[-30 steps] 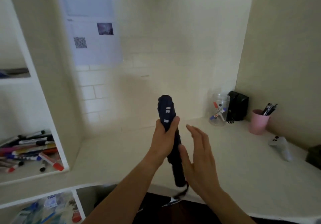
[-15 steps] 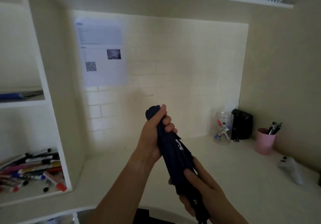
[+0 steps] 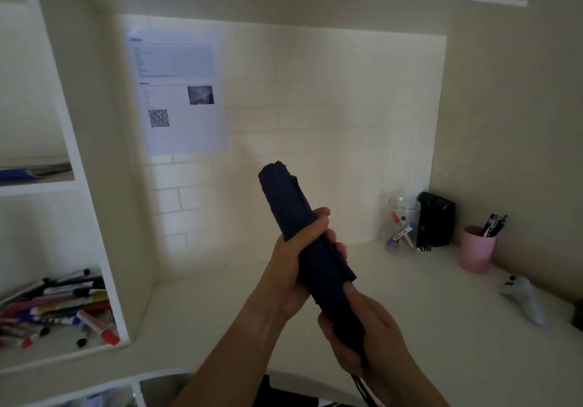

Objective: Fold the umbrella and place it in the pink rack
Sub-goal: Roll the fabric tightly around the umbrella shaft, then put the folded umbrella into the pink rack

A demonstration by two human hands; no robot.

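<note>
- The navy umbrella [image 3: 303, 236] is collapsed and its fabric gathered into a tight roll, held tilted in the air above the front edge of the counter [image 3: 441, 327], tip pointing up and away.
- The left hand [image 3: 293, 267] grips the rolled canopy at mid-length, fingers curled round it; the right hand [image 3: 362, 340] is clamped round the lower end near the handle, where a dark wrist cord [image 3: 359, 387] dangles.
- Folding looks nearly done; I cannot tell whether a strap is fastened round the fabric.
- Placing is not yet done, and no pink rack shows. The only pink thing is a cup [image 3: 478, 249] of pens at the counter's back right.
- Near that corner stand a clear jar [image 3: 402, 226], a black box [image 3: 437, 219] and, along the right edge, a white controller [image 3: 523, 296].
- Markers [image 3: 56, 308] fill the left cubby; nothing blocks the hands.
</note>
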